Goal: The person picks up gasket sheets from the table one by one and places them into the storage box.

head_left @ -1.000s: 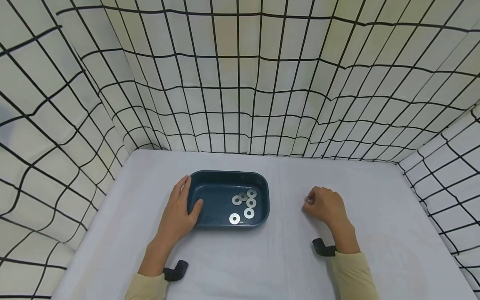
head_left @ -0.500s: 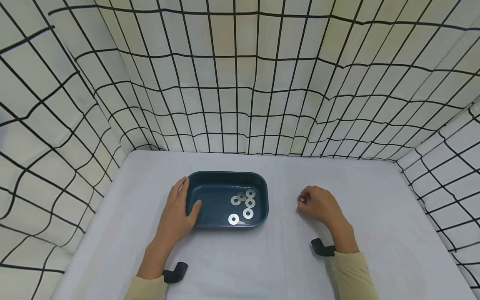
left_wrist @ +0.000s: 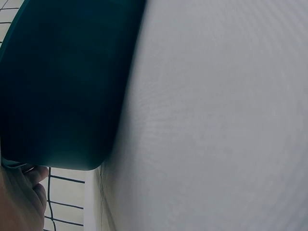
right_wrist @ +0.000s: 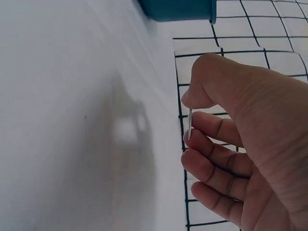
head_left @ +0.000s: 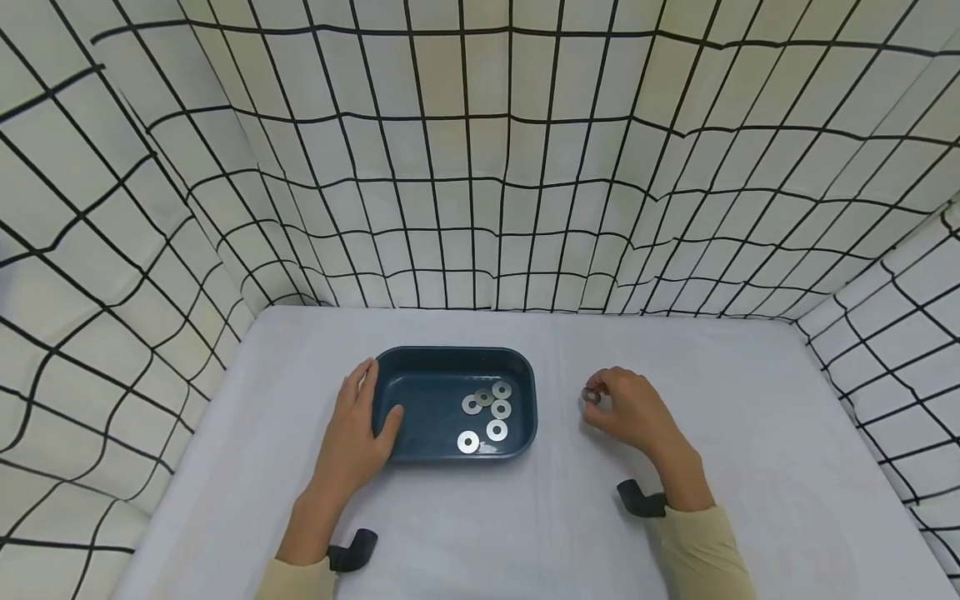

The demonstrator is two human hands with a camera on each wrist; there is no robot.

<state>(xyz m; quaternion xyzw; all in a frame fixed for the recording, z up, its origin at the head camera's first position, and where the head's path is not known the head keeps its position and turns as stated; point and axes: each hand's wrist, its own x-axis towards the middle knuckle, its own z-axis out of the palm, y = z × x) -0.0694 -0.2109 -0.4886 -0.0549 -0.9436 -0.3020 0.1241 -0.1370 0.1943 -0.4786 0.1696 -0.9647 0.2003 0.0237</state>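
Observation:
A dark blue rectangular tray sits on the white table, with several flat metal washers lying in its right half. At its left end my left hand holds the tray wall, thumb over the rim and fingers along the outside. The left wrist view shows the tray's outer wall close up, with part of the left hand at its edge. Right of the tray, my right hand pinches a washer above the table. That washer appears edge-on between thumb and fingers in the right wrist view.
White cloth covers the table. Pale walls with a black grid enclose it at the back and both sides. A black wrist mount sits by the right wrist, another mount by the left.
My right hand has moved a little left towards the tray, carrying the washer, which shows more at the fingertips. The left hand stays at the tray, and the washers in it have not moved.

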